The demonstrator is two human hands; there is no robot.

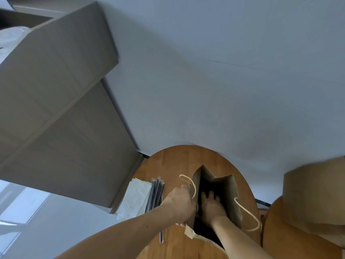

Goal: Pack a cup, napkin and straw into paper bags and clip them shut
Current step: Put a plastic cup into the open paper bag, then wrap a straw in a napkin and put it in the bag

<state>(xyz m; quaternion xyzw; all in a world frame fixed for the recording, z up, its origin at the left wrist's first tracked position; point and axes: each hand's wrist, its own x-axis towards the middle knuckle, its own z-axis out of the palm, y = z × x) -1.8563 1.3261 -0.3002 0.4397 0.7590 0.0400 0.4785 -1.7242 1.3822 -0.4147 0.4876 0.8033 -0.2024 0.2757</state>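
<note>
At the far left, grey-brown cabinets (56, 90) stand against a pale wall (224, 71). Below them, a round wooden table (177, 161) begins. On the left part of this table lies a flat stack of white napkins (135, 199). Just beside it on the right, touching its edge, lies a bundle of dark straws (155, 193) in clear wrappers. One more thin dark stick (161, 236) lies nearer to the person, partly under the forearm; it is too blurred to say what it is. Next comes the left hand (179, 204), with its fingers curled round the left rim of a brown paper bag (227, 193), close to the pale rope handle (186, 179) on that side. The bag stands upright in the middle of the table with its mouth wide open. The right hand (211, 204) is inside it, back of the hand upward, with the fingers (211, 194) rather straight and a little spread, pointing into the dark inside (what is under them I cannot tell). The second rope handle (250, 215) hangs loose over the right side of the bag. At the far right, apart from the table, there are large brown shapes (313, 193), perhaps paper or cardboard.
</note>
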